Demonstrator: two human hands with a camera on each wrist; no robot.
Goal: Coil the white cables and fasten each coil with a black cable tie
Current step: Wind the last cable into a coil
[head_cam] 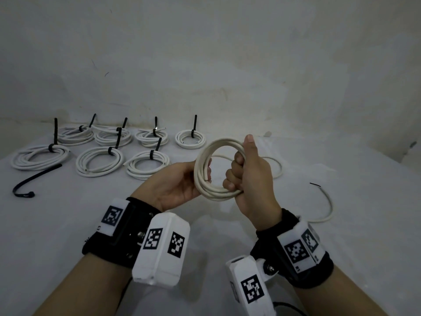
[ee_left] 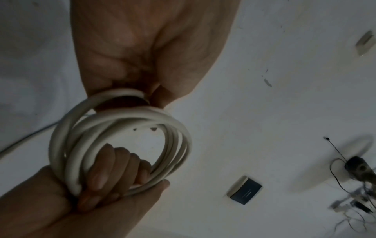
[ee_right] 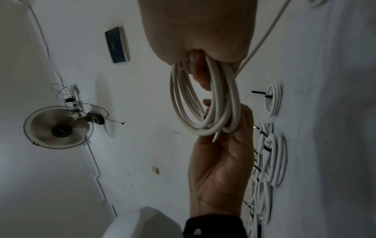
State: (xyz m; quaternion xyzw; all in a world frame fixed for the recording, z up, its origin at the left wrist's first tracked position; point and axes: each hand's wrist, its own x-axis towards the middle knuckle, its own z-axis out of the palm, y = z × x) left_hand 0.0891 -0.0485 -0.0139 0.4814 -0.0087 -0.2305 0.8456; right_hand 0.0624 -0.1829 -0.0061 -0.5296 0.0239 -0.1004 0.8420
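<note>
A white cable coil (head_cam: 199, 179) of several loops is held upright above the table between both hands. My right hand (head_cam: 252, 176) grips its right side in a fist, thumb pointing up. My left hand (head_cam: 177, 183) holds the coil's left side, fingers curled behind the loops. In the right wrist view the left hand's fingertips (ee_right: 242, 116) pinch the coil (ee_right: 201, 131). The left wrist view shows the right hand's fingers (ee_left: 101, 173) wrapped through the coil (ee_left: 59, 141). The cable's loose tail (head_cam: 329, 208) lies on the table to the right. One loose black cable tie (head_cam: 38, 175) lies at the left.
Several tied coils (head_cam: 100, 160), each with a black tie sticking up, lie in two rows at the back left of the white table (head_cam: 91, 236). A wall stands right behind them. A wall fan (ee_right: 57, 128) shows in the right wrist view.
</note>
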